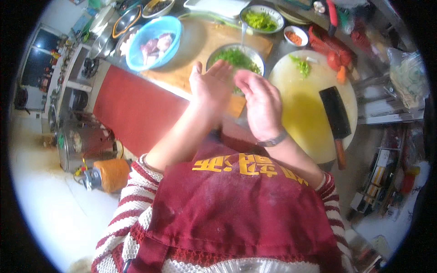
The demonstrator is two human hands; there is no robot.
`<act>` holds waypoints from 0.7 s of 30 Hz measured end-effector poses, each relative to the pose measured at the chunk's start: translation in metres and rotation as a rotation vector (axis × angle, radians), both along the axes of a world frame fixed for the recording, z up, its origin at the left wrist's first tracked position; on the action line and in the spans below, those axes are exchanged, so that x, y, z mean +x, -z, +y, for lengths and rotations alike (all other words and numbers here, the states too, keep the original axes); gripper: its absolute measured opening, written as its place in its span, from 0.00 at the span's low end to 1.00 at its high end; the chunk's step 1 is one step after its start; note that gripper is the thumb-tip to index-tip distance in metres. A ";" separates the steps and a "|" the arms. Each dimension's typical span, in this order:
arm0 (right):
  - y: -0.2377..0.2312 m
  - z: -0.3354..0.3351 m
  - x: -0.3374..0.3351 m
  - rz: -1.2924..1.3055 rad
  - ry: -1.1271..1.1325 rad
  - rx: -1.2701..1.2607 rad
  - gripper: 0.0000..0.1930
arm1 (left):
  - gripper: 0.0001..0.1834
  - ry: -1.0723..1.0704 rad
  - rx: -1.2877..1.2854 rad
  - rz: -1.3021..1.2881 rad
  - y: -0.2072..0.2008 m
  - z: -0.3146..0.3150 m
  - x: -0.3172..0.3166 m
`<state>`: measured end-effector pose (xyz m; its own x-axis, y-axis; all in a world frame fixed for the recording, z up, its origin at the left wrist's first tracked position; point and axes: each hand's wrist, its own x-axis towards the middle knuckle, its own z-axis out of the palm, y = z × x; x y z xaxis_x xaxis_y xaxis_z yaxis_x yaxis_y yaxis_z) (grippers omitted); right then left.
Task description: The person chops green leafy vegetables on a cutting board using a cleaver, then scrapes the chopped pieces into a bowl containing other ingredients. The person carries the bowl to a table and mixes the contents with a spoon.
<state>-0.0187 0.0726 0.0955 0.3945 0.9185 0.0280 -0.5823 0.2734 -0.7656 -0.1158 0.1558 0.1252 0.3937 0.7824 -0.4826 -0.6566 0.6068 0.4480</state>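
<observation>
My left hand point(210, 88) is held up in front of a metal bowl point(257, 58) of chopped green herbs point(234, 59). Its thumb stands apart and the fingers stretch out, a little smeared by motion. Facing it, a small gap away, is my right hand point(265, 107), with a watch point(273, 139) on the wrist. Loosely bent fingers lean toward the left hand, and I see nothing in either palm. A spoon-like handle point(243, 34) rises from the bowl's far side. Both hands partly cover the bowl's near rim.
A wooden board point(200, 38) carries a blue basin point(154, 43) of raw meat pieces. To the right, a round cutting board point(296, 118) bears a black cleaver point(336, 113) and green scraps point(300, 66). Behind stand a bowl of cut greens point(262, 19) and a small red-filled bowl point(296, 36).
</observation>
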 end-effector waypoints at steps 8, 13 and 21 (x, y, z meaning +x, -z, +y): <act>0.015 0.120 -0.023 -0.698 0.181 -0.171 0.17 | 0.41 0.459 -0.086 -0.238 0.000 0.114 -0.022; 0.022 0.131 -0.048 -1.069 0.386 -0.120 0.20 | 0.38 0.641 -0.225 -0.042 -0.005 0.144 -0.024; 0.017 0.112 -0.034 -1.527 0.460 -0.697 0.17 | 0.32 0.711 -0.076 0.178 -0.009 0.197 -0.047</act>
<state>-0.0532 0.1845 0.0780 0.6028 0.7493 0.2742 0.7403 -0.3971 -0.5425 -0.1631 0.3525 0.1340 0.7041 0.3289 -0.6294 -0.0137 0.8924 0.4510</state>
